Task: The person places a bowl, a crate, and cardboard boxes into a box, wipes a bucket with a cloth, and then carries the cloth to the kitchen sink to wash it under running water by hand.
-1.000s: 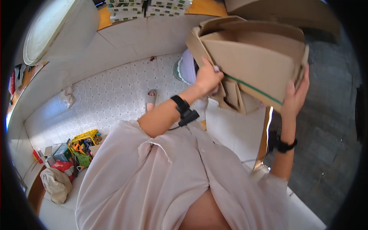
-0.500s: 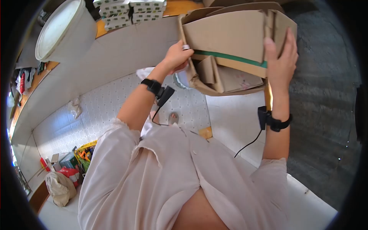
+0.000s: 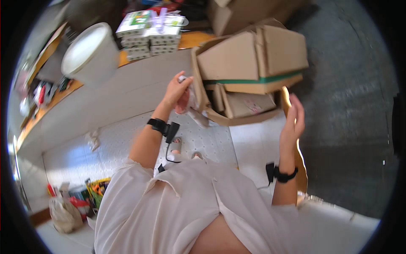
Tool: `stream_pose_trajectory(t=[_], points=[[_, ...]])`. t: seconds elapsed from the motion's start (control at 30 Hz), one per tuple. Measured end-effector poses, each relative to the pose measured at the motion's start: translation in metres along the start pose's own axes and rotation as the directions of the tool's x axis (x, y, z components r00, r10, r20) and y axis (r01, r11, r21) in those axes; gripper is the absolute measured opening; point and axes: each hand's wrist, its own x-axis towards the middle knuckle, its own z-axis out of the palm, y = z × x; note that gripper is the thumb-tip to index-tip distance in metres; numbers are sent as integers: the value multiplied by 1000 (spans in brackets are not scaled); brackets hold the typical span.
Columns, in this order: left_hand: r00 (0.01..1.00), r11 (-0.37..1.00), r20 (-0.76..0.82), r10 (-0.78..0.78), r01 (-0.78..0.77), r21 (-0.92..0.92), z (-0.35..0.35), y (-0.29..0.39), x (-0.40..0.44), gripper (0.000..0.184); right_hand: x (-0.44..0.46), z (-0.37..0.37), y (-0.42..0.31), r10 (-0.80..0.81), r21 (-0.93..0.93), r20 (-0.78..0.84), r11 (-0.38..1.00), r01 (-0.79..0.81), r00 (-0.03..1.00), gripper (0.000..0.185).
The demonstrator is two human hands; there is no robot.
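The open cardboard box (image 3: 236, 120) sits ahead of the person, between the two hands, with folded cardboard pieces (image 3: 230, 59) inside, one edged by a green stripe; what supports the box is unclear. The left hand (image 3: 178, 92), fingers curled, grasps crumpled pale material (image 3: 197, 116) beside the box's left wall. The right hand (image 3: 294, 116) is released, its fingers extended just beside the box's right corner. Beyond the left hand, stacked white cartons (image 3: 149, 37) stand on the wood-edged counter (image 3: 195, 40), with a white tub (image 3: 94, 59) farther left.
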Motion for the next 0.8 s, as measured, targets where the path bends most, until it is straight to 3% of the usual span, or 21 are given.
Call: stream_pose_trajectory(t=[0.07, 0.2, 0.27, 0.33, 0.43, 0.53, 0.6, 0.67, 0.73, 0.77, 0.8], points=[[996, 999, -82, 18, -21, -38, -14, -4, -11, 70, -26, 9, 18, 47, 77, 69, 996, -53, 997, 26], [986, 972, -167, 4, -43, -230, -37, 5, -53, 63, -50, 27, 38, -97, -115, 231, 985, 127, 968, 24], [965, 985, -263, 22, -67, -162, -52, 0, -69, 62, -54, 38, 48, -139, -114, 245, 979, 171, 960, 23], [965, 968, -249, -88, 24, -251, -67, 6, -100, 58, -59, 47, 59, -85, -37, 231, 995, 96, 969, 24], [929, 960, -358, -97, -7, -279, -96, -1, -130, 52, -66, 57, 61, -69, 25, 235, 998, 65, 969, 26], [866, 956, -494, -79, -76, -285, -130, -12, -145, 48, -68, 58, 65, -224, -100, 295, 959, 263, 929, 28], [844, 934, -510, -163, -35, -356, -151, -2, -163, 47, -69, 58, 54, -202, -162, 292, 953, 256, 935, 29], [825, 935, -546, -146, -65, -348, -175, -7, -171, 45, -70, 60, 68, -185, -144, 312, 960, 238, 932, 31], [816, 937, -565, -123, -92, -337, -199, -22, -167, 43, -71, 62, 13, -480, -362, 196, 775, 518, 855, 24], [788, 956, -612, -68, -125, -267, -212, -35, -160, 41, -76, 66, 12, -487, -348, 184, 780, 520, 854, 24], [760, 968, -649, -12, -153, -197, -228, -50, -149, 39, -83, 65, 20, -452, -466, 308, 696, 547, 837, 41]])
